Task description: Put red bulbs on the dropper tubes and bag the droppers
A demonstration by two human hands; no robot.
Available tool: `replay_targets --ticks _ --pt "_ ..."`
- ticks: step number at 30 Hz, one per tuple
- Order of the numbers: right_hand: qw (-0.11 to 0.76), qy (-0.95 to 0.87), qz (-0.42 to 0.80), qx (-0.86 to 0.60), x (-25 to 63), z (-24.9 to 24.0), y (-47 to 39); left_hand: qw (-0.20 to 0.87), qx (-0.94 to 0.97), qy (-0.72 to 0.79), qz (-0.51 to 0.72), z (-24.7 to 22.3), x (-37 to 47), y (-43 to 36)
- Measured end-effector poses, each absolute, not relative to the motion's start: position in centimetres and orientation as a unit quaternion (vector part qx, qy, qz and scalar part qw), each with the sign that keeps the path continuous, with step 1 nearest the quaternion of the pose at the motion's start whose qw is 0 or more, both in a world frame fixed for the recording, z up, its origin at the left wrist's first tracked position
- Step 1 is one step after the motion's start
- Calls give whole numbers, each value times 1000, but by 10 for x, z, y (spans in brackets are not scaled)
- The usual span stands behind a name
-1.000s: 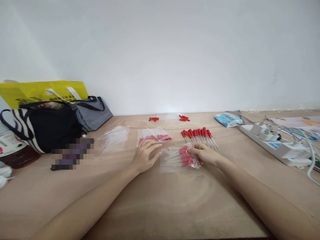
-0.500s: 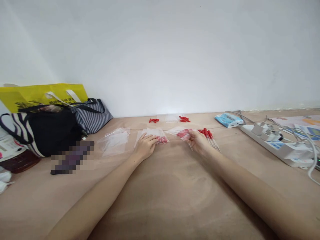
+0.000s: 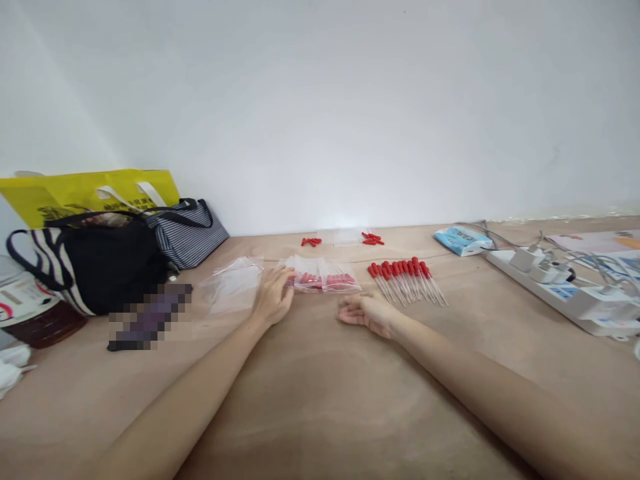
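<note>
My left hand rests on the table with its fingers stretched out, the fingertips at the left edge of the clear plastic bags. These clear bags lie side by side and overlapping, with red rubber bulbs inside. Just below their right end is my right hand, slightly blurred, its fingers loosely curled and apart with nothing seen in them. A row of glass droppers with red bulbs lies fanned out beyond the right hand. To the left of my left hand is a spread of flat, clear bags.
Loose red bulbs lie in two small groups by the wall, with clear tubes or bags between. On the right are a blue tissue pack and a white power strip with cables. Black and striped bags stand left.
My right hand has let go of the bag of red bulbs, which now lies beside the other, and has moved down and left. The left hand has shifted slightly left off the bags.
</note>
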State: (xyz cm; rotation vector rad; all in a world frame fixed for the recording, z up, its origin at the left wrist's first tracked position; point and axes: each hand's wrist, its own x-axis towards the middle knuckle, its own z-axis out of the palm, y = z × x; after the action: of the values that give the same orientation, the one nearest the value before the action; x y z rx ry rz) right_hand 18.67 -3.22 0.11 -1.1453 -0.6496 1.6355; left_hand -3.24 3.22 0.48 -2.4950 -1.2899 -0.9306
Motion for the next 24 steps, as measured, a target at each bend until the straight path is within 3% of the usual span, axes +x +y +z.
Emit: replay_targets --ticks 2,5,7,12,20,24 --pt "436 -355 698 -444 203 -2 -48 139 -798 -501 -306 10 -50 38" --pt "410 -424 701 -402 225 -8 -62 163 -707 -648 -232 16 -83 51" --pt "404 -440 699 -393 233 -11 -65 102 -648 -741 -145 17 -103 58" --pt "392 -453 698 -393 236 -12 -63 43 -621 -777 -98 16 -122 66" --pt "390 -471 675 -413 233 -10 -67 77 -586 -787 -178 28 -117 54" --pt "440 -514 574 -462 239 -9 -61 125 -644 -695 -294 45 -90 35"
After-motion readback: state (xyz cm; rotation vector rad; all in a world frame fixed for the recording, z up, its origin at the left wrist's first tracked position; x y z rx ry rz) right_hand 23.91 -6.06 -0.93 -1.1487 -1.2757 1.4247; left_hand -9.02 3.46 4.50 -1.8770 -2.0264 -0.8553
